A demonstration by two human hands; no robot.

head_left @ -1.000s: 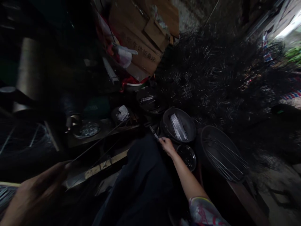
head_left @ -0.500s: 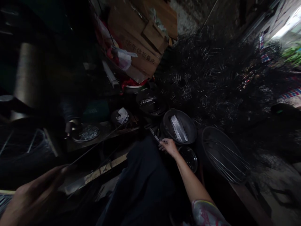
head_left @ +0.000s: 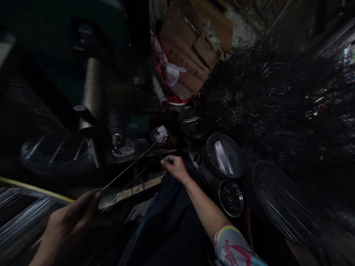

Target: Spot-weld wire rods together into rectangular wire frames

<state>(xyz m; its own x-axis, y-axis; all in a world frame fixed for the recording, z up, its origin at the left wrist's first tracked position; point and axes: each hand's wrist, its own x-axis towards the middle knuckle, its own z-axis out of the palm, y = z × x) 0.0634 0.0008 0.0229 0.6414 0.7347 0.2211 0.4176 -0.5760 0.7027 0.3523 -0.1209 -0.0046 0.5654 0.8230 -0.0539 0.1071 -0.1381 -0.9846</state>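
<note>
My left hand point(head_left: 69, 218), smeared by motion, is closed on a thin metal wire point(head_left: 129, 168). From its fingertips the wire slants up and right, with its far end near a crumpled white tissue point(head_left: 161, 134). My right hand point(head_left: 176, 168) hovers above my dark-trousered lap, thumb and fingers pinched. A tiny dark tip shows at those fingertips, too small to name. To the right of that hand lies a flat metal tool point(head_left: 194, 161), apart from it. A round dish point(head_left: 125, 147) of small shiny metal pieces stands by the machine, beyond the wire.
A dark bowl point(head_left: 240, 159) holds a bundle of flat metal strips. Nearby are a small bowl point(head_left: 242, 199) of dark bits and a wide basin point(head_left: 260, 177) with long rods. Tangled wire point(head_left: 263, 85) is heaped behind. A cardboard box point(head_left: 191, 55) leans at the back.
My right hand has moved left, away from the flat metal tool and towards the wire. My left hand still holds the wire. The view has swung left.
</note>
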